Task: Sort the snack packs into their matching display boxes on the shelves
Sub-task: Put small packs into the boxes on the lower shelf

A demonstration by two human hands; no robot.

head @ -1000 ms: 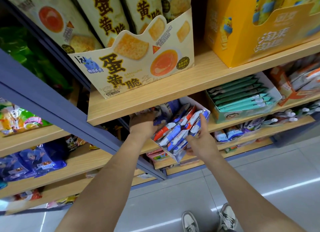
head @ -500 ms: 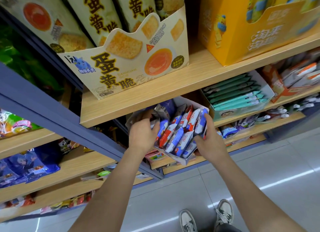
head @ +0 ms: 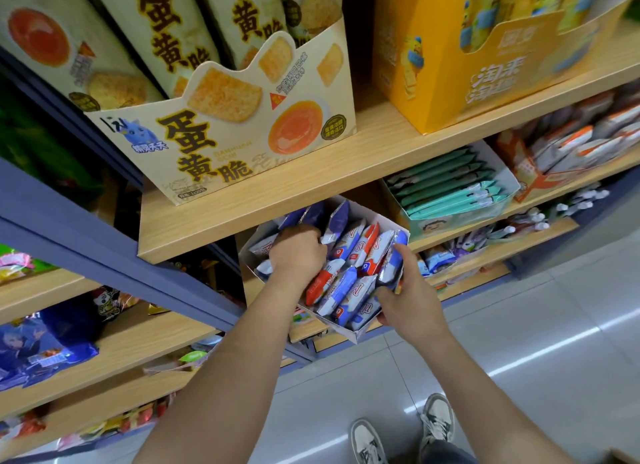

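Inside the white display box (head: 347, 331), the fingers (head: 403, 256) of the right hand (head: 410, 302) pinch the rightmost pack (head: 390, 263) at its right wall, while the left hand (head: 298, 255) curls down among the snack packs (head: 346, 280) at its left side, grip hidden.

A pale wood-grain shelf board (head: 346, 172) carried a cream cardboard display box printed with egg-yolk crisps (head: 225, 134) on the left and an orange-yellow cardboard display box (head: 450, 82) on the right, set apart. On the wooden shelf below (head: 429, 241), a cardboard box of teal packs (head: 446, 222) stood beside an orange-and-white cardboard box (head: 526, 176). Left of these, a white cardboard display box (head: 360, 333) filled with blue, red and white snack packs (head: 346, 283) jutted past the edge, tilted; its contact with the board was hidden. In the left bay, glossy blue bags (head: 41, 349) lay on another wooden shelf (head: 145, 332).
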